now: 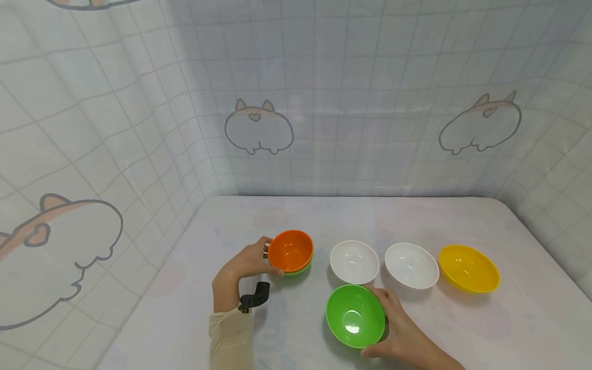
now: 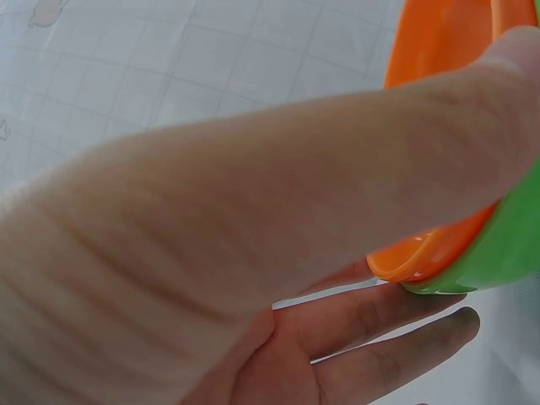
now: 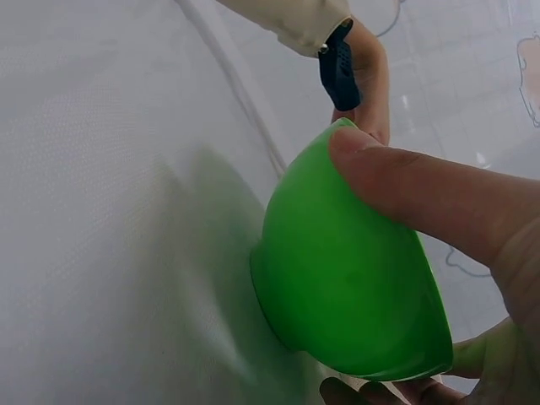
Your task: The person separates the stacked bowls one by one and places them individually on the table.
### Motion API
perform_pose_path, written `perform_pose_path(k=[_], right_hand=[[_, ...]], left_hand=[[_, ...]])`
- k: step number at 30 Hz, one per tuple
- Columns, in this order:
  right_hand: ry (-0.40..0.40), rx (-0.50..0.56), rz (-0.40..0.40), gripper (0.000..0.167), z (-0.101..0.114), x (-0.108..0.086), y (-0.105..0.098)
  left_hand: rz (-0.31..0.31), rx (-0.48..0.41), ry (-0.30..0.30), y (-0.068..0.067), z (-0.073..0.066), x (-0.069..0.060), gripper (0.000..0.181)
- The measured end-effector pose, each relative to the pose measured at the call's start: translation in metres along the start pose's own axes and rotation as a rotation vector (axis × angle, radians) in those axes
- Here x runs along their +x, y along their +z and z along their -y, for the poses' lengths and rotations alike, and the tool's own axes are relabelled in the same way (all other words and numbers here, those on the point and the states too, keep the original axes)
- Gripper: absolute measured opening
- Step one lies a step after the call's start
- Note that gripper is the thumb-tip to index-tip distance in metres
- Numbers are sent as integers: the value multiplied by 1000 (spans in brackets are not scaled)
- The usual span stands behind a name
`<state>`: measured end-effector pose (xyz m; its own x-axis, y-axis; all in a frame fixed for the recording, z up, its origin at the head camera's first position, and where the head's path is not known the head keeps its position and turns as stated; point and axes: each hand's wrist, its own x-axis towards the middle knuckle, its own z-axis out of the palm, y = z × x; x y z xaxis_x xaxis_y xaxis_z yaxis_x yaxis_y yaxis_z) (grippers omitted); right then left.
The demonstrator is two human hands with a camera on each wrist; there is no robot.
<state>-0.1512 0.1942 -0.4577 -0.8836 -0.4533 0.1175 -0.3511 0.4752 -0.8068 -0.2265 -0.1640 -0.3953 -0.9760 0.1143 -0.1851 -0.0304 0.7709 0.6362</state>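
Note:
My left hand [image 1: 252, 261] grips an orange bowl [image 1: 290, 251] nested in a green bowl [image 1: 302, 269] at the left of the table. In the left wrist view, the thumb lies against the orange bowl [image 2: 443, 38] at its rim, and the other fingers spread low by the lower green bowl [image 2: 506, 245]. A second green bowl [image 1: 355, 316] stands nearer the front, its opening facing up. My right hand [image 1: 393, 334] holds it by the right side, thumb in front and fingers behind. The right wrist view shows this green bowl [image 3: 346, 270] close to the tabletop.
Two white bowls, a left one [image 1: 354, 262] and a right one [image 1: 411, 265], stand in a row with a yellow bowl [image 1: 468, 269] at the right end. A pale table [image 1: 296, 216] carries everything. Grid-patterned sheeting [image 1: 361, 103] hangs behind it and at both sides.

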Motion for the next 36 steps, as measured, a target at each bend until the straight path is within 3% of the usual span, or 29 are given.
perform_pose_path(k=[9, 16, 28, 36], right_hand=[[11, -9, 8, 119, 0, 0, 0], [-41, -5, 17, 120, 3, -2, -1], [-145, -54, -104, 113, 8, 1, -15], [-215, -116, -134, 110, 9, 22, -27]], left_hand=[[4, 2, -1, -2, -1, -2, 81], [6, -5, -8, -2, -1, -2, 80], [21, 1, -16, -2, -1, -2, 84], [40, 11, -3, -3, 0, -3, 91]])
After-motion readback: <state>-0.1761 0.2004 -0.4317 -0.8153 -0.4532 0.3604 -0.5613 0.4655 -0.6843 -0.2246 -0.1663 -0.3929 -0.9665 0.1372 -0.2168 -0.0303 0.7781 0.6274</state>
